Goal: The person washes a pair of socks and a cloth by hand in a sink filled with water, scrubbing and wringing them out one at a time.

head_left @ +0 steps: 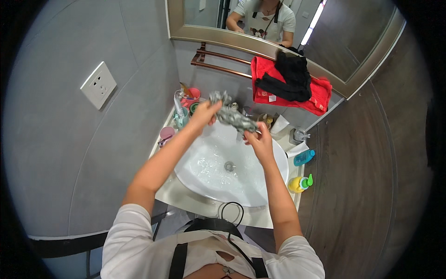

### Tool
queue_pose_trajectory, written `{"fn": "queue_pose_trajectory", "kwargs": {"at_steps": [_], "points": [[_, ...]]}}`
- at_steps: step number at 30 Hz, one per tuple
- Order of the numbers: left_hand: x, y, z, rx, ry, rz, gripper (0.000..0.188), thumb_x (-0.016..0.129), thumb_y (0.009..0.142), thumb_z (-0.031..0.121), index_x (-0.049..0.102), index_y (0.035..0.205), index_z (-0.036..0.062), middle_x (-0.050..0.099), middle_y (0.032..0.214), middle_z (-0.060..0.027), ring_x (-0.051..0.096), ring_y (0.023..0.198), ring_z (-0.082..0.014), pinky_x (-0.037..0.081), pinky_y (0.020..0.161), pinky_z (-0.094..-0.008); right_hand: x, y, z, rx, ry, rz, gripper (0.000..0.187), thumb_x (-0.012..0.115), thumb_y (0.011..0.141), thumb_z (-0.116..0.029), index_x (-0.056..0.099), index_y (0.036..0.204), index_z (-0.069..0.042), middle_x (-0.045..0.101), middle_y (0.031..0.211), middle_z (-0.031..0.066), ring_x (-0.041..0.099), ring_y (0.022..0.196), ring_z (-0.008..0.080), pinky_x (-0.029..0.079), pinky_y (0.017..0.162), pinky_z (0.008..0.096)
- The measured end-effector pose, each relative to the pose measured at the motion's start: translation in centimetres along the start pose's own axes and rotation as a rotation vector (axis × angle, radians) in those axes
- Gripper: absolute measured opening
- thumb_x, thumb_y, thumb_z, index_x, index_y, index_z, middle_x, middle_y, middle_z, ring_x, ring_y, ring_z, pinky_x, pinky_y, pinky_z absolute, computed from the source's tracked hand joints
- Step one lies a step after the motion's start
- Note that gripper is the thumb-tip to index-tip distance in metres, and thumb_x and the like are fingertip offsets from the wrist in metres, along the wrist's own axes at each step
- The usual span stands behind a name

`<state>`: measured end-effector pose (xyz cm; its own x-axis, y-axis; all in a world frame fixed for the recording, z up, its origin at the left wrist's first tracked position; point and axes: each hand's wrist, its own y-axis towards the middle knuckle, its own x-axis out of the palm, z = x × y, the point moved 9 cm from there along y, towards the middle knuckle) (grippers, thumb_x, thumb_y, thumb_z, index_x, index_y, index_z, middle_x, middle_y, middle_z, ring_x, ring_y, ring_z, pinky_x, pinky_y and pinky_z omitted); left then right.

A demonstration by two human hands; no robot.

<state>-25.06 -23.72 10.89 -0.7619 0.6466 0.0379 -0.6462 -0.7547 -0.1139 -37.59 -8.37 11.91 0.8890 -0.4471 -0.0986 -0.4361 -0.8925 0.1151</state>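
A bunched grey-green and white patterned cloth point(236, 119) stretches between my two hands above the far part of the white washbasin point(254, 188). My left hand point(205, 115) grips it near its left end, and a crumpled bit sticks out beyond the fingers. At the other end my right hand point(260, 140) pinches the cloth between thumb and fingers. Part of the faucet point(247, 110) shows behind the cloth; the rest is hidden. Water and some suds lie in the basin around the round metal drain point(229, 166).
Left of the basin stand a pink cup point(167, 133), a teal cup point(181, 119) and a red cup point(192, 95). On the right are a blue bottle point(304, 157) and a yellow pump bottle point(299, 184). A red towel point(320, 95) and black cloth point(295, 76) hang below the mirror point(344, 42).
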Motion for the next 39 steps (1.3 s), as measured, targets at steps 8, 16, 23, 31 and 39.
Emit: {"fn": "queue_pose_trajectory", "kwargs": {"at_steps": [8,16,23,31,39], "points": [[-1.8,6.3,12.2,0.512,-0.18,0.383,0.031,0.056,0.083,0.029,0.051,0.101,0.0037,0.055,0.089,-0.0106,0.057,0.071,-0.0175,0.047,0.061,-0.0279,4.6,10.4,-0.2,0.141,0.999,0.067,0.029,0.056,0.084,-0.018,0.039,0.105,-0.007,0.051,0.097,0.007,0.058,0.083,0.02,0.052,0.066,0.0311],[5.0,8.2,10.9,0.782,1.198,0.234,0.042,0.057,0.074,0.026,0.049,0.111,0.0076,0.049,0.114,-0.0118,0.047,0.106,-0.0263,0.024,0.096,-0.052,5.1,10.1,3.4,0.284,0.726,0.0,0.027,0.054,0.085,-0.017,0.045,0.108,-0.008,0.057,0.096,0.0062,0.059,0.084,0.018,0.049,0.069,0.0294],[6.2,11.0,10.1,0.596,1.545,0.141,0.041,0.063,0.064,0.011,0.049,0.102,0.0092,0.051,0.104,-0.0115,0.046,0.104,-0.0277,0.021,0.096,-0.0572,-7.2,4.5,-4.6,-0.47,-0.172,0.575,0.01,0.049,0.082,0.0,0.058,0.085,-0.002,0.06,0.083,0.0056,0.058,0.071,0.0118,0.044,0.06,0.0223],[4.7,6.9,10.2,0.872,1.243,0.264,0.065,0.06,0.072,0.023,0.031,0.129,0.0166,0.031,0.132,-0.0112,0.025,0.125,-0.0278,0.013,0.1,-0.0555,-16.9,6.7,-10.6,-0.37,-1.362,0.911,0.042,0.058,0.077,-0.035,0.053,0.109,-0.009,0.052,0.104,0.0144,0.048,0.098,0.0332,0.038,0.081,0.0426],[0.8,1.0,8.6,0.905,1.018,0.311,0.045,0.056,0.076,0.019,0.044,0.118,0.0112,0.043,0.121,-0.0109,0.038,0.115,-0.028,0.02,0.099,-0.049,-19.9,9.5,-11.4,-0.249,-1.083,0.756,0.026,0.057,0.077,-0.033,0.062,0.084,-0.008,0.062,0.084,0.0127,0.058,0.081,0.0312,0.045,0.069,0.0412]]}}
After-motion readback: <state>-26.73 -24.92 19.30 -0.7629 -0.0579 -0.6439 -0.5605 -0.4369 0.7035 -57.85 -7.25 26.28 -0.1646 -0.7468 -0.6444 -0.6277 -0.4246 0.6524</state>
